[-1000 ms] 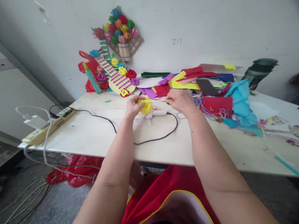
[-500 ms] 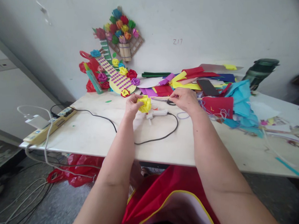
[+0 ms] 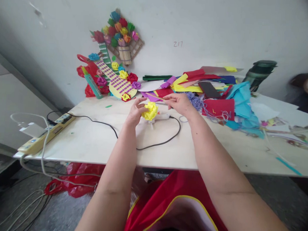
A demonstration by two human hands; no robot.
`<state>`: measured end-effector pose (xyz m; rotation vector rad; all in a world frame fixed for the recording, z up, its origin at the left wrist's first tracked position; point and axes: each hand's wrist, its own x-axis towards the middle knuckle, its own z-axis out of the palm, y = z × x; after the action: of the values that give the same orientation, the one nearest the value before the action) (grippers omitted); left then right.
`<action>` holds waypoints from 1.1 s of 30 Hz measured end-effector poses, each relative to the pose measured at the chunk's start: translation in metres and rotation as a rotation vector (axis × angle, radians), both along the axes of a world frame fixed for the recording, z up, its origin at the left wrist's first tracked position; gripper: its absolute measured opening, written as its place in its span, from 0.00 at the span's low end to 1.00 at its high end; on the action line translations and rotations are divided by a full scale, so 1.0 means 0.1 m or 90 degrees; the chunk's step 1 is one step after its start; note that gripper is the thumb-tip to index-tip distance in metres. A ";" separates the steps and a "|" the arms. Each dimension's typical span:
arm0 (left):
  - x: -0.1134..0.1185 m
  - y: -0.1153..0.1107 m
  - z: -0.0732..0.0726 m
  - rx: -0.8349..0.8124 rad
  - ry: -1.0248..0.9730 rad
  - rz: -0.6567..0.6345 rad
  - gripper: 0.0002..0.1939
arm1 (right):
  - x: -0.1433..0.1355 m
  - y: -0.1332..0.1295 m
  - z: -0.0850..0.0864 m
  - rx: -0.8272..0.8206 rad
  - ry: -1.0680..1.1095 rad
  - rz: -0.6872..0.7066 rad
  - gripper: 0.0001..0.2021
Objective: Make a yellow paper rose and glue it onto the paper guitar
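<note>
My left hand is closed on a yellow crepe-paper flower, held just above the table. A thin wooden stick is pinched between the fingertips of my right hand. Its free end points left, behind and above the flower, without touching it. Partly hidden beneath the flower, a white glue gun rests on the table with its black cord curving toward me.
A yellow power strip lies on the left of the white table. At the back are a paper guitar with flowers, a glue bottle, coloured paper, a phone and a dark green bottle. Purple yarn lies right.
The stick has swung from nearly level to slanting, its free end now further left and higher. The flower has turned to show its ruffled front. The view has shifted slightly right.
</note>
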<state>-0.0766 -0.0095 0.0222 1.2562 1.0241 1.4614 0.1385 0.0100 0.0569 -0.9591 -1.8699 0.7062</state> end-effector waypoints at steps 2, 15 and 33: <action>0.02 -0.01 0.00 -0.004 0.015 -0.004 0.30 | -0.02 -0.03 0.01 -0.035 0.003 0.051 0.18; 0.05 0.01 -0.03 0.037 0.070 -0.028 0.33 | -0.04 -0.08 -0.01 -0.134 -0.067 0.140 0.21; 0.15 0.01 -0.02 -0.066 -0.025 -0.088 0.14 | -0.09 0.03 -0.13 -0.016 -0.047 0.110 0.15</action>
<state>-0.0614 -0.0085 0.0204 1.1948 0.9552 1.3056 0.1291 0.0130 0.0442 -0.8566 -2.0305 0.8092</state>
